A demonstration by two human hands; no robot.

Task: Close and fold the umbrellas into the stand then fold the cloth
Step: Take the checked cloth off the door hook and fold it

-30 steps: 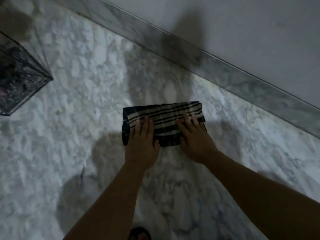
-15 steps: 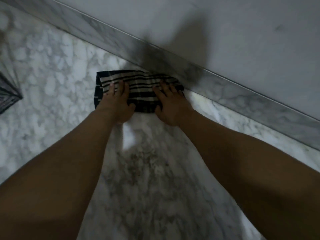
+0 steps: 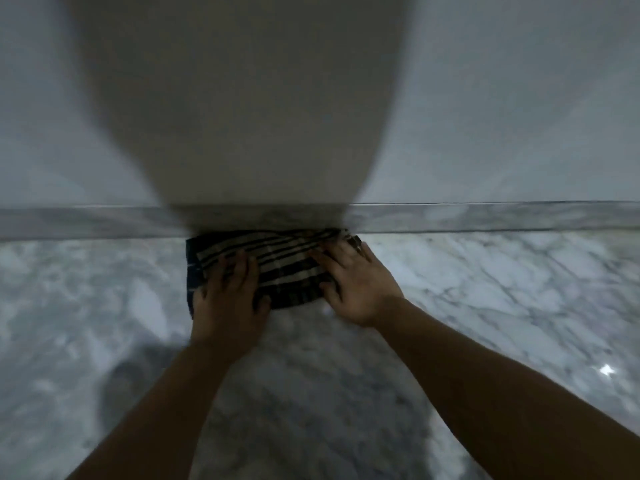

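Observation:
A folded dark cloth with pale stripes (image 3: 280, 268) lies on the marble floor, its far edge against the skirting. My left hand (image 3: 230, 294) presses flat on the cloth's left part, fingers straight. Flat on the right end rests my right hand (image 3: 356, 284), fingers spread toward the skirting. The cloth bunches a little at its far right corner. No umbrella or stand is in view.
A marble skirting (image 3: 485, 218) runs across the view at the foot of a pale wall (image 3: 519, 98). White-grey marble floor (image 3: 502, 289) spreads left, right and toward me. A broad shadow falls on the wall above the cloth.
Both hands have slid the folded cloth across the floor until it meets the skirting. The view has swung to face the wall, and the dark stand at the left has dropped out of sight.

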